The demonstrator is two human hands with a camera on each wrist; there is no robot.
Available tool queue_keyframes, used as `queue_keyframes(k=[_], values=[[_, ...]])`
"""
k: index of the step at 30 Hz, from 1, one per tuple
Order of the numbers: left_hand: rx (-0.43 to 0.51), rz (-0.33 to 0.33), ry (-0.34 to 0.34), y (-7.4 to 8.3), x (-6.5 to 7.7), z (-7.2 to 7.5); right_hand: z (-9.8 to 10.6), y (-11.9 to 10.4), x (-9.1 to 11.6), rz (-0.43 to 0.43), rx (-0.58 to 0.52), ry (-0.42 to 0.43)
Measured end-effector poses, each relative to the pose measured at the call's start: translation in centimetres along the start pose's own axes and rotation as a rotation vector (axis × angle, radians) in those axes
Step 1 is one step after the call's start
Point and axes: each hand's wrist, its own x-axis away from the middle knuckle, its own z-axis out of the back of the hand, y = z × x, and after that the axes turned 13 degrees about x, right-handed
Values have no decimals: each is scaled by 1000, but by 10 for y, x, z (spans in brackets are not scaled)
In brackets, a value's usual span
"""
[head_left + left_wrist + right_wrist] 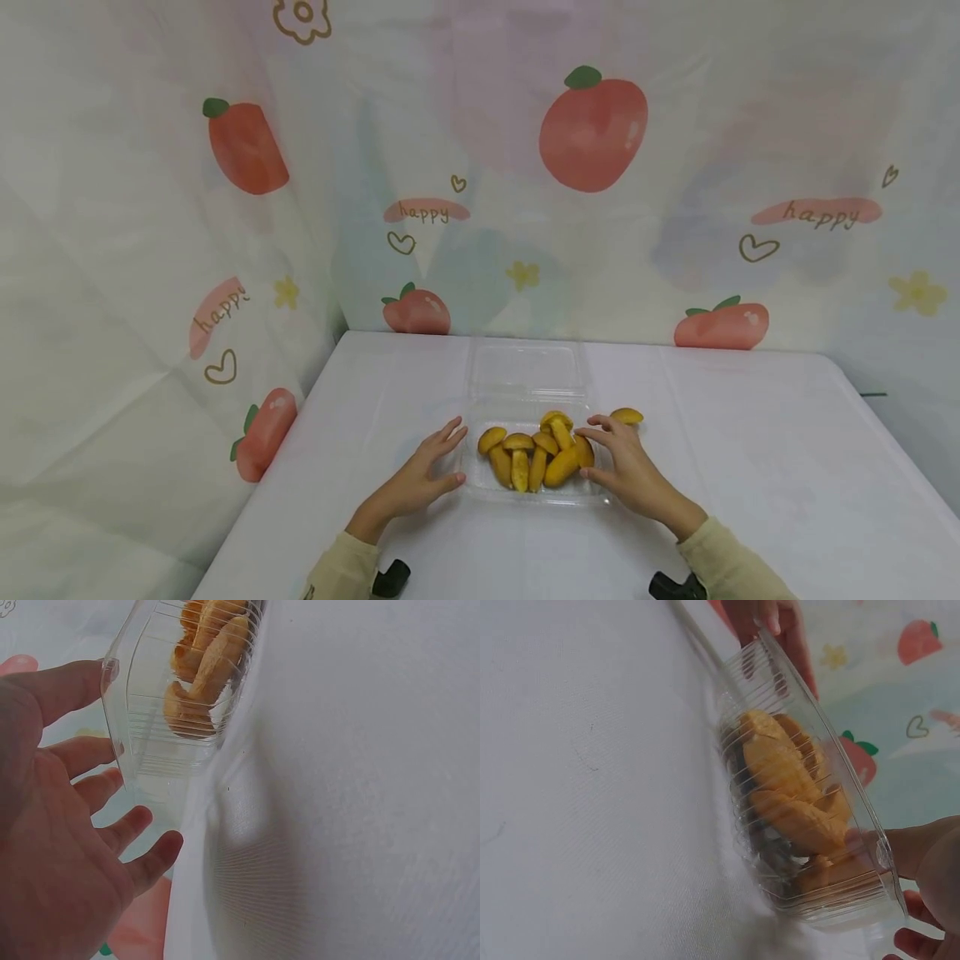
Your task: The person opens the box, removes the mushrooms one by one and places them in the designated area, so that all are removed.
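Note:
A clear plastic clamshell box (536, 498) sits on the table with its lid (527, 369) folded back. Several yellow-brown mushrooms (520, 462) lie in its base, most with caps toward the far side. My left hand (420, 479) is at the box's left side, fingers spread and touching the rim (112, 720). At the right end my right hand (630, 467) reaches over the rim, its thumb (859, 844) inside the box. Thumb and forefinger pinch the rightmost mushroom (583, 452), partly hidden by the hand. Behind that hand, outside the box, lies another mushroom (626, 415).
White cloth covers the table (750, 450). A printed fabric backdrop (495, 142) with fruit and "happy" motifs rises behind and on the left. Dark wrist devices (392, 577) show beside both sleeves.

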Motion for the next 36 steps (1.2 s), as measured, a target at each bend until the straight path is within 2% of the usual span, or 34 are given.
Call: queue_keyframes(k=[8,17,24,26,33,36], values=[[-4,-2,-3,0,1,-1,11,-3,5,6,1,75],[-28,-18,-2,-1,-1,0,26,7,2,5,-168,50],[-8,-12,-10,0,-1,0,37,11,1,20,-470,13],[4,-5,-10,0,0,0,40,11,2,35,-519,17],[8,8,-7,-1,1,-1,45,12,2,48,-559,55],[6,3,-7,0,1,0,46,13,2,31,-558,104]])
